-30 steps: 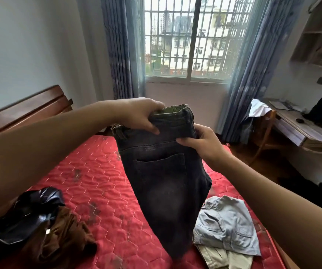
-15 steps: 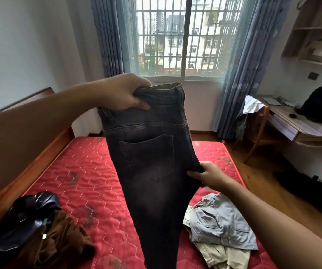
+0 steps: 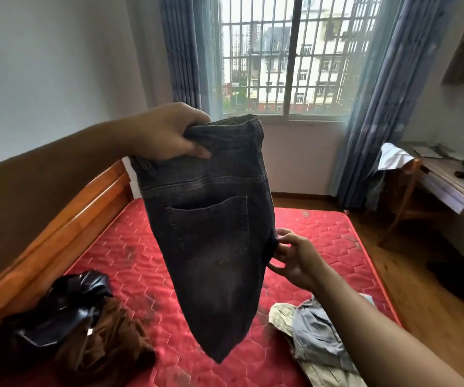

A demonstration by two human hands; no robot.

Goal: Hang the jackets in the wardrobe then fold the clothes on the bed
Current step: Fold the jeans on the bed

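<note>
Black jacket (image 3: 66,308): crumpled and shiny, at the near left of the bed, touching the brown jacket.
Brown jacket (image 3: 107,342): heaped just right of the black one, partly under it.
Grey garment (image 3: 317,336): rumpled at the near right of the bed, lying on a beige garment (image 3: 325,372); the right forearm crosses over both.
Right hand (image 3: 295,261): fingers curled, pinching the jeans' right edge about halfway down.
Jeans (image 3: 211,233): dark grey, held up in the air above the bed, back pocket facing the camera, narrowing to a point at the bottom.
Left hand (image 3: 166,132): clamped on the waistband's left end, thumb on the near side.
Bed (image 3: 323,238): red quilted mattress with dark smudges; wooden headboard (image 3: 71,219) along the left.
Desk (image 3: 448,185): far right, with a chair (image 3: 404,196) that has a white cloth over its back.
Window (image 3: 289,60): barred, between blue curtains (image 3: 379,107), buildings outside.
</note>
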